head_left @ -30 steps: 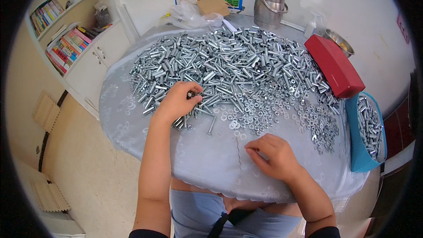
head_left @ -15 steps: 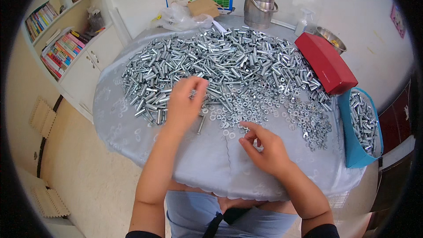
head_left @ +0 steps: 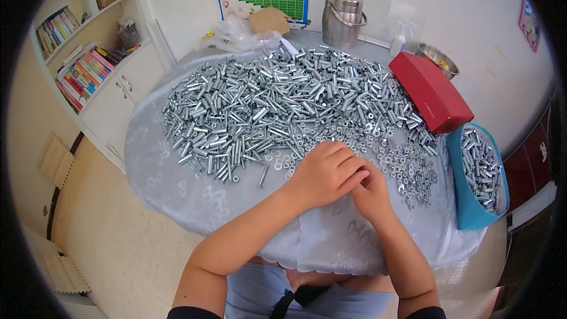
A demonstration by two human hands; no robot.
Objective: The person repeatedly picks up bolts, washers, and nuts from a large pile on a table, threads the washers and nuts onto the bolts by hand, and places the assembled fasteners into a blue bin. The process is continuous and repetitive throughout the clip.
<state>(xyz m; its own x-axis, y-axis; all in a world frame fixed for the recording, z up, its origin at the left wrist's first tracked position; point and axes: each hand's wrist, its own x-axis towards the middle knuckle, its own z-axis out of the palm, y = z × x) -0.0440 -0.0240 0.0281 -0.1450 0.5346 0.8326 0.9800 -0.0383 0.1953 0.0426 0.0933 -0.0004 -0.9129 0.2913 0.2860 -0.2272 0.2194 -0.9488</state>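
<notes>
My left hand (head_left: 326,172) has its fingers curled and pressed together over the near edge of the washers (head_left: 348,133). It meets my right hand (head_left: 372,194), whose fingers are bent in and partly covered by the left. Whatever lies between the two hands is hidden. Beyond them spreads a wide heap of metal bolts and sleeves (head_left: 236,100). A single bolt (head_left: 263,175) lies apart at the heap's near edge, left of my hands. More small nuts and washers (head_left: 413,171) are scattered to the right of my right hand.
A teal fabric bin (head_left: 469,215) full of metal parts stands at the table's right edge. Behind it lies a red box (head_left: 434,91). A steel pot (head_left: 341,20), a spray bottle (head_left: 401,38), a metal bowl (head_left: 452,71) and a plastic bag (head_left: 236,35) line the back.
My left hand has moved right and nearer, from over the bolts to my right hand. The two hands, apart before, are now together. The right hand has turned inward.
</notes>
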